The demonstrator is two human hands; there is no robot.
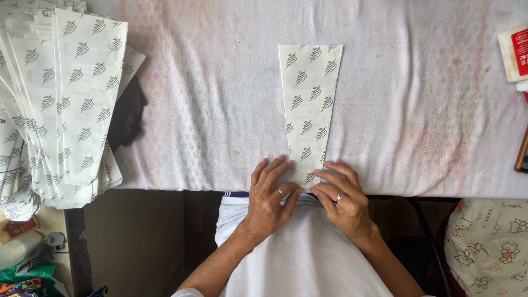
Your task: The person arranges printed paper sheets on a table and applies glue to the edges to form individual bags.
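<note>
A long, narrow white paper bag (307, 104) printed with small grey leaf marks lies flat on the cloth-covered table (220, 110), running away from me. My left hand (269, 201) and my right hand (341, 198) press down side by side on its near end at the table's front edge, fingers spread flat on the paper. Each hand wears a ring. Neither hand grips the bag; the fingertips rest on it and nearly meet in the middle.
A tall fanned stack of the same printed bags (60, 104) covers the left end of the table, with a dark object (129, 115) beneath it. A red-and-white box (516, 52) sits at the right edge. A patterned cloth (489, 247) lies lower right.
</note>
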